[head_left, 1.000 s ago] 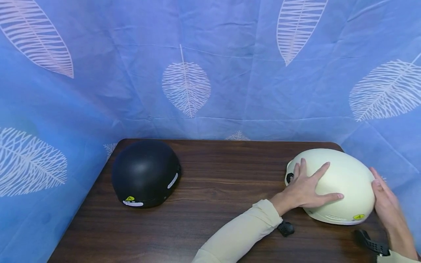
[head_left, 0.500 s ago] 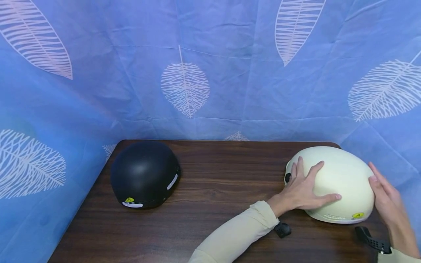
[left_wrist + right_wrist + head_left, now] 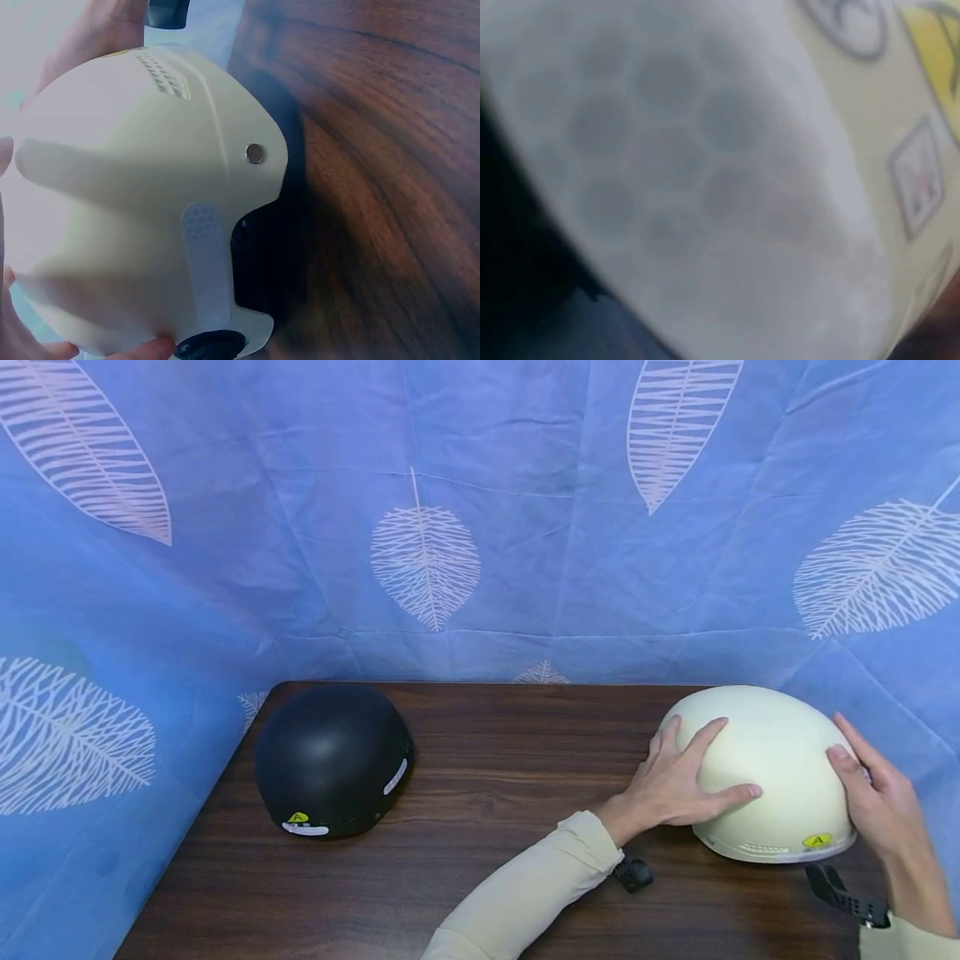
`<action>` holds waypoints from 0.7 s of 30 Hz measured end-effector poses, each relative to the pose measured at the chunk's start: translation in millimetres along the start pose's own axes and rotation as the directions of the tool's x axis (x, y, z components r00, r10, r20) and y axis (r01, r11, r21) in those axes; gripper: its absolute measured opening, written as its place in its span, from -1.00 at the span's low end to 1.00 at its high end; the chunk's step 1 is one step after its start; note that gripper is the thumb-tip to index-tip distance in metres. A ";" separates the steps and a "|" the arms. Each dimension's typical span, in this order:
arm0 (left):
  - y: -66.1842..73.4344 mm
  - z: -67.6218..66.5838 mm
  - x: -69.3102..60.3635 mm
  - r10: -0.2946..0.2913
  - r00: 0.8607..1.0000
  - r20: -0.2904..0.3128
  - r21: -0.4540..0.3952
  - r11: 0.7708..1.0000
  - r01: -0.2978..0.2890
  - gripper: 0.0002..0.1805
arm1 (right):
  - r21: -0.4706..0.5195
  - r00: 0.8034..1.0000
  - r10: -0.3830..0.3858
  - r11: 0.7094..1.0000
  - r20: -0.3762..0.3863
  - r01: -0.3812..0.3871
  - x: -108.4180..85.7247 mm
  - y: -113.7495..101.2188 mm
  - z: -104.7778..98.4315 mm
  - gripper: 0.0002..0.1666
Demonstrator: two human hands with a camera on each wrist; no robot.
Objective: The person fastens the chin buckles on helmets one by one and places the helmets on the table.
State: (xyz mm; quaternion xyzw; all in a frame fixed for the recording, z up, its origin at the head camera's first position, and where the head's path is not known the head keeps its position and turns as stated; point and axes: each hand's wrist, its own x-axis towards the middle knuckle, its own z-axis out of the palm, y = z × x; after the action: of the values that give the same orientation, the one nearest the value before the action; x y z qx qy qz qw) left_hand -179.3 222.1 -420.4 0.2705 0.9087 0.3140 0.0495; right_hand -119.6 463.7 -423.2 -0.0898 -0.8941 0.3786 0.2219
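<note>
A cream helmet (image 3: 780,760) stands dome up at the right of the table, between both hands. My left hand (image 3: 667,781) holds its left side with fingers and thumb spread over the shell. On the far right, my right hand (image 3: 885,797) grips the other side near the rim; part of its fingers is hidden behind the shell. In the left wrist view the helmet (image 3: 135,195) shows a metal snap, a reflective strip and a dark opening along its edge. The right wrist view holds a blurred close-up of a honeycomb reflective strip (image 3: 682,150) beside the helmet's stickers.
A black helmet (image 3: 330,760) rests at the left of the dark wooden table (image 3: 480,827). Blue cloth (image 3: 525,552) with white leaf prints hangs behind the table and along its sides. Dark straps (image 3: 847,897) with camera mounts sit at both wrists.
The cream helmet has shifted slightly up in the head view and turned a little, with both hands on it. Both hands have moved slightly left. The black helmet has stayed put.
</note>
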 end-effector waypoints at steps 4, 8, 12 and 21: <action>-2.4 -3.9 -0.7 -0.013 0.999 -0.041 -0.019 1.000 0.012 -0.06 | -0.012 1.000 -0.014 1.000 0.025 0.014 1.8 -10.5 -1.3 -0.33; -4.3 -9.0 -1.7 -0.029 0.998 -0.050 -0.048 0.999 0.026 -0.02 | 0.001 0.997 -0.076 0.997 0.009 0.076 4.9 -21.2 -0.8 -0.33; -6.6 -16.1 -1.9 -0.059 0.996 -0.062 -0.103 0.993 0.052 -0.01 | 0.001 0.989 -0.143 0.990 -0.029 0.143 6.9 -33.7 2.1 -0.35; -11.3 -32.1 -3.3 -0.149 0.986 -0.075 -0.253 0.959 0.125 -0.06 | 0.022 0.970 -0.225 0.973 -0.090 0.228 5.4 -63.2 11.9 -0.36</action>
State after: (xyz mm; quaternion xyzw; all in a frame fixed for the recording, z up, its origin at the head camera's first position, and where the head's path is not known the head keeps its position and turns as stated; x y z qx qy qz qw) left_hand -190.1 195.5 -401.8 0.1837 0.8804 0.4328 0.0621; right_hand -129.5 413.8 -383.5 0.0000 -0.8818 0.3607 0.3038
